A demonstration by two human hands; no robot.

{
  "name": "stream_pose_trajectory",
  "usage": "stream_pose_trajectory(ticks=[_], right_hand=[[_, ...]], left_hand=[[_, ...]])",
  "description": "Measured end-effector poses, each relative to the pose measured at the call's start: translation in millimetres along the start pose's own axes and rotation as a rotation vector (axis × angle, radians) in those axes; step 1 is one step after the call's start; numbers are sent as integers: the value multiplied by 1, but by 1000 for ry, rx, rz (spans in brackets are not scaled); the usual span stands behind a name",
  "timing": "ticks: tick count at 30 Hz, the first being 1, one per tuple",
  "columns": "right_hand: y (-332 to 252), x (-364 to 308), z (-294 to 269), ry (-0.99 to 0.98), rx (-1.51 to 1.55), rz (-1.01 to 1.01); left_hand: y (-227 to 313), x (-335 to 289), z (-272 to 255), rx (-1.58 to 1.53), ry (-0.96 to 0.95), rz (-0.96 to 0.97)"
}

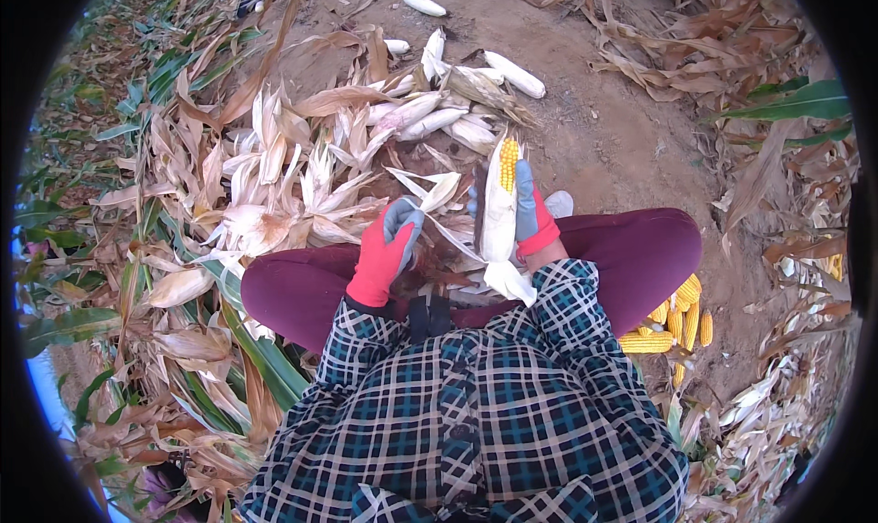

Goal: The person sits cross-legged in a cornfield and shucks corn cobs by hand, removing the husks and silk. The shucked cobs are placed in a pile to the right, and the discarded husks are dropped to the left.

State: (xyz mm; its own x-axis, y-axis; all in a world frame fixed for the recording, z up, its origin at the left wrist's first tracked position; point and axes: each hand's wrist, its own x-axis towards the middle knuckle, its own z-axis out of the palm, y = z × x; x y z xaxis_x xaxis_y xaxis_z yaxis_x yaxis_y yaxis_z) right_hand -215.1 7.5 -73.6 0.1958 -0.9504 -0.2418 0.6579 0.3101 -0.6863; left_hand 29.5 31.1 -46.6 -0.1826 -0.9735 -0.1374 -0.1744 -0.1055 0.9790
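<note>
My right hand, in a red and grey glove, is wrapped round an ear of corn held upright over my lap. Yellow kernels show at its top, while pale husk still covers the lower part and a loose flap hangs beneath. Beside it on the left, my left hand, gloved the same way, has its fingers curled closed on a peeled strip of husk. Part of that grip is hidden behind the fingers.
Unhusked ears lie heaped ahead on the soil. Discarded husks pile up at the left among green leaves. Husked yellow cobs lie by my right knee. Dry stalks and leaves spread at the far right.
</note>
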Motion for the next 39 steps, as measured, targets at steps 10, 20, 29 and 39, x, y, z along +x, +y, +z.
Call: stream_pose_trajectory(ticks=[10, 20, 29, 39], right_hand=[[42, -41, 29, -297, 5, 215], [54, -77, 17, -154, -774, 36], [62, -77, 10, -60, -749, -166], [51, -53, 46, 51, 57, -54]], left_hand=[[23, 17, 54, -202, -134, 77], [25, 15, 64, -609, 72, -147], [32, 17, 72, -1187, 133, -180], [48, 27, 73, -1134, 278, -227]])
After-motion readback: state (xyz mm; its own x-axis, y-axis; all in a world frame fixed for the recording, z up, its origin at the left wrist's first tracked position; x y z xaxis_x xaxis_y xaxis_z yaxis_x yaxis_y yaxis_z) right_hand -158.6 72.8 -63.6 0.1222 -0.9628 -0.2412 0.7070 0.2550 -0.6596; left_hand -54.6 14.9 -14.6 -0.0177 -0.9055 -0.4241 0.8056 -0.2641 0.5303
